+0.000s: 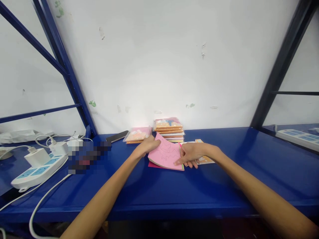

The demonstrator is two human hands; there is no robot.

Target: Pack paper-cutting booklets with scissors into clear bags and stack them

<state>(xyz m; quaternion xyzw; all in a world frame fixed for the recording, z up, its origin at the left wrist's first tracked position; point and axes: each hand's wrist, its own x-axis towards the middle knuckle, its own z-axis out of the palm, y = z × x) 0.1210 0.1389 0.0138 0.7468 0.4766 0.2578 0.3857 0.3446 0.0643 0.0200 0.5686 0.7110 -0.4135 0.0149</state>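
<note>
Near the back edge of the tabletop: both hands on one pink sheet

At the far left end of the tabletop (154, 196) lies a white power strip (37, 167) with chargers plugged in. A dark phone (117, 136) rests further right, close to the back edge, and just beside it is a flat pack (137, 135) in clear wrap.

The left hand (147, 146) comes next. Its fingers (153, 143) are closed together on the far left corner of the pink sheet (165, 154), and that corner appears raised a little. The sheet sits on a thin pile of coloured sheets (156, 165), midway along the tabletop and nearer its back edge than its front. Its edges run slantwise to the tabletop's front edge. Directly behind it, against the wall, stands a stack of packs (169, 129).

The right hand (191, 154) meets the sheet from the opposite side. Its fingers (180, 161) are stretched out and slightly apart, lying flat on the sheet's right edge. An orange and white card (206, 160) lies partly under that hand.

So the sheet lies directly between the two hands, touching both, and neither hand is the nearer.
</note>
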